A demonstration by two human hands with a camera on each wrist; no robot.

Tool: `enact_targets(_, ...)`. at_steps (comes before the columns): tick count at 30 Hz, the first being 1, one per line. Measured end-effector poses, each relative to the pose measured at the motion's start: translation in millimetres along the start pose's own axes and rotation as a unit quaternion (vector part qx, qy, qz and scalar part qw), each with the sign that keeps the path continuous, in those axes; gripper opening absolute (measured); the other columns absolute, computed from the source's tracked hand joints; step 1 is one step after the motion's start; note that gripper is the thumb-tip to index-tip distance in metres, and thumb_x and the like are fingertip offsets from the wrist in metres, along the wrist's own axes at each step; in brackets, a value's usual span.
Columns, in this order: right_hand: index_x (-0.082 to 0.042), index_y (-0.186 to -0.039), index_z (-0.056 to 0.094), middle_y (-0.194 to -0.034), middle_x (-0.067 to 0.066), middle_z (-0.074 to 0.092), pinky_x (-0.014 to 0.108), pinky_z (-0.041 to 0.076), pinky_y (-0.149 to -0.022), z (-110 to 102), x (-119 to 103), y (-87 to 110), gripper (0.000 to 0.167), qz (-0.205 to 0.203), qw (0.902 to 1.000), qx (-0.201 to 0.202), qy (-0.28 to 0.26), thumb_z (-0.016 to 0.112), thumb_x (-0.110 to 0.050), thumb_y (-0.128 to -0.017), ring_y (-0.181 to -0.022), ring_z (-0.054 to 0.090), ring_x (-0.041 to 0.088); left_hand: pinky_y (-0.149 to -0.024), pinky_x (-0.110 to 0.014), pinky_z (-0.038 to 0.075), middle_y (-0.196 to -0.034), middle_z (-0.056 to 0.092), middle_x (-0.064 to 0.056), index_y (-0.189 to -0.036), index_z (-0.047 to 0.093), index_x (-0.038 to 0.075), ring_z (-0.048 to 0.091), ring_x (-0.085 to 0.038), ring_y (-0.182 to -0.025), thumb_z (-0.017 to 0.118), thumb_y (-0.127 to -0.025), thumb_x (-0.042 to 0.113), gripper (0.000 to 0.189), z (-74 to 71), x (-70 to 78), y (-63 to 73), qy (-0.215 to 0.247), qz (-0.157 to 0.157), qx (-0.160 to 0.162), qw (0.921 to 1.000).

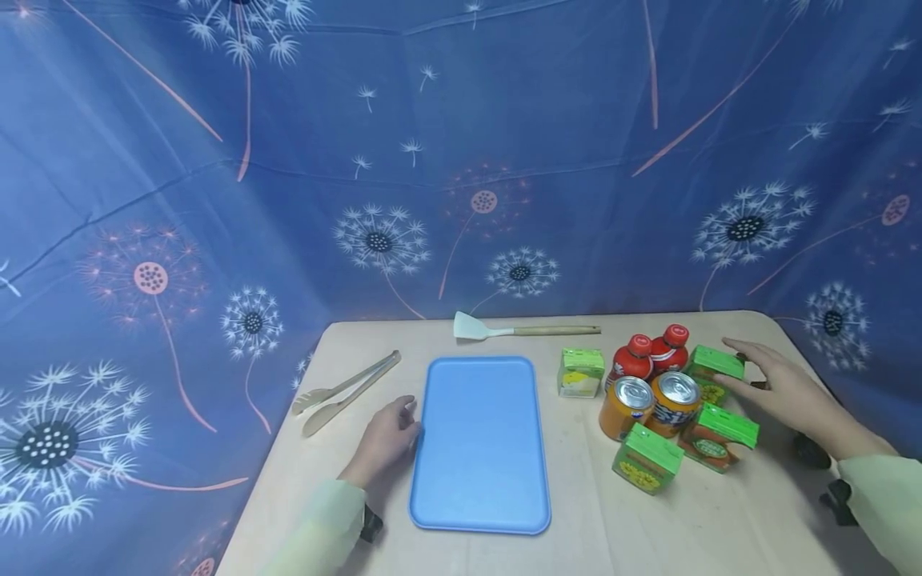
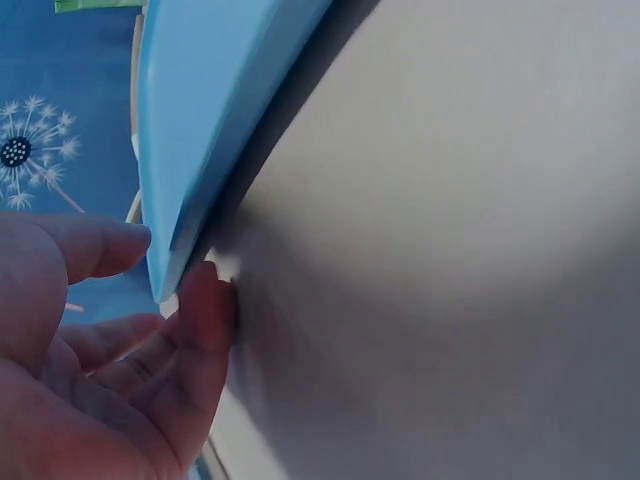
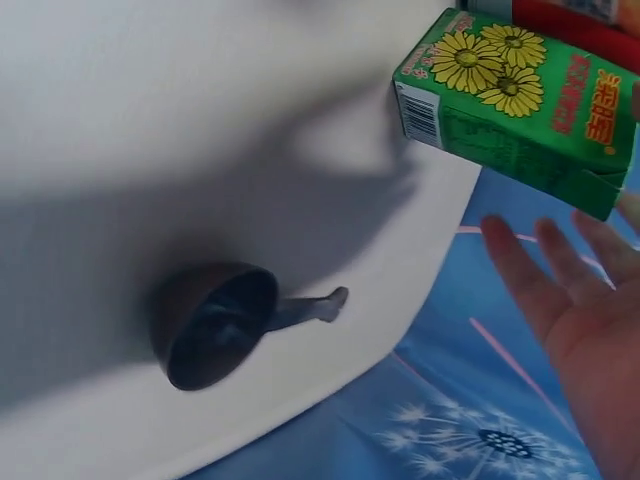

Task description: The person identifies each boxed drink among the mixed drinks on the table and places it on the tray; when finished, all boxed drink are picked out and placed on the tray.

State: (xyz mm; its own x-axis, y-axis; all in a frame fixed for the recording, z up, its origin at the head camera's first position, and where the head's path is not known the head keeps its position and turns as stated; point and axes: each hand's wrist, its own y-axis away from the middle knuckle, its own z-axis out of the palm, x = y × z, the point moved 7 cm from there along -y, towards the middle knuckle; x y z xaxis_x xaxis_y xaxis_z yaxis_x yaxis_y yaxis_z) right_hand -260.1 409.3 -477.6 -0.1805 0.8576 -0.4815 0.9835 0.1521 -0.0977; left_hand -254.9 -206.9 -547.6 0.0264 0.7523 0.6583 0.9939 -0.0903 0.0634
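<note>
My left hand [image 1: 385,442] is at the left edge of a blue tray [image 1: 479,448]. In the left wrist view its thumb and fingers are spread apart by the tray's rim [image 2: 215,130]; whether they touch it I cannot tell. At the right my right hand [image 1: 792,392] reaches to a green drink carton [image 1: 716,364] behind the other drinks. The right wrist view has this carton [image 3: 500,130], printed with yellow flowers, just beyond the straight, spread fingers, which do not close round it. Two orange cans [image 1: 627,408] and two red-capped bottles [image 1: 634,358] stand beside that carton.
Two more green cartons [image 1: 648,458] stand in front of the cans, and a yellow-green carton [image 1: 581,373] left of the bottles. A spatula [image 1: 555,330] lies at the back, tongs [image 1: 353,392] at the left. A dark ladle-like cup [image 3: 220,325] lies by my right wrist.
</note>
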Motion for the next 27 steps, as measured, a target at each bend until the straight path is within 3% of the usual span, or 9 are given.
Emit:
enact_targets(5, 0.001, -0.158, 0.038, -0.150, 0.037, 0.039, 0.081, 0.038, -0.084, 3, 4, -2.4, 0.081, 0.001, 0.9999, 0.005, -0.015, 0.074, -0.041, -0.098, -0.126, 0.041, 0.062, -0.061, -0.032, 0.052, -0.090, 0.063, -0.001, -0.146, 0.053, -0.004, 0.060, -0.014, -0.069, 0.069, -0.098, 0.015, 0.054, 9.1, -0.5, 0.0, 0.030, 0.007, -0.007, 0.9995)
enact_targets(9, 0.001, -0.156, 0.041, -0.150, 0.036, 0.041, 0.080, 0.038, -0.084, 5, 8, -4.4, 0.078, 0.011, 0.9993, 0.004, -0.037, 0.074, -0.040, -0.099, -0.127, 0.041, 0.062, -0.056, -0.029, 0.049, -0.085, 0.061, 0.000, -0.145, 0.053, -0.005, 0.057, -0.013, -0.063, 0.068, -0.099, 0.015, 0.052, 12.7, -1.5, 0.5, 0.046, 0.003, -0.010, 0.9989)
enact_targets(18, -0.001, -0.153, 0.045, -0.148, 0.032, 0.045, 0.075, 0.043, -0.081, 8, 16, -0.7, 0.074, 0.027, 0.9961, 0.028, -0.079, 0.073, -0.042, -0.099, -0.124, 0.045, 0.061, -0.070, -0.035, 0.051, -0.090, 0.061, -0.002, -0.145, 0.055, -0.003, 0.058, -0.017, -0.077, 0.065, -0.101, 0.013, 0.049, 19.8, -4.6, 2.6, 0.079, -0.004, -0.013, 0.9968)
enact_targets(21, -0.001, -0.152, 0.046, -0.147, 0.031, 0.046, 0.075, 0.043, -0.082, 10, 18, 0.4, 0.072, 0.031, 0.9950, 0.031, -0.090, 0.073, -0.041, -0.099, -0.124, 0.045, 0.061, -0.085, -0.045, 0.054, -0.097, 0.063, 0.000, -0.147, 0.054, 0.000, 0.061, -0.019, -0.091, 0.064, -0.102, 0.015, 0.049, 21.1, -7.2, 3.8, 0.085, -0.010, -0.019, 0.9961)
enact_targets(25, -0.001, -0.152, 0.046, -0.145, 0.030, 0.047, 0.076, 0.043, -0.083, 12, 19, 1.1, 0.070, 0.038, 0.9931, 0.034, -0.106, 0.073, -0.040, -0.100, -0.124, 0.046, 0.062, -0.105, -0.057, 0.046, -0.106, 0.065, -0.002, -0.150, 0.052, 0.001, 0.060, -0.027, -0.113, 0.062, -0.104, 0.016, 0.049, 21.1, -9.4, 5.1, 0.099, -0.008, -0.028, 0.9947)
enact_targets(27, 0.000, -0.151, 0.046, -0.143, 0.030, 0.048, 0.077, 0.042, -0.084, 13, 20, 1.0, 0.070, 0.043, 0.9923, 0.034, -0.111, 0.072, -0.040, -0.100, -0.124, 0.046, 0.062, -0.108, -0.061, 0.042, -0.114, 0.066, -0.006, -0.150, 0.051, 0.000, 0.059, -0.033, -0.122, 0.062, -0.104, 0.016, 0.050, 20.9, -10.1, 6.0, 0.108, -0.003, -0.032, 0.9936)
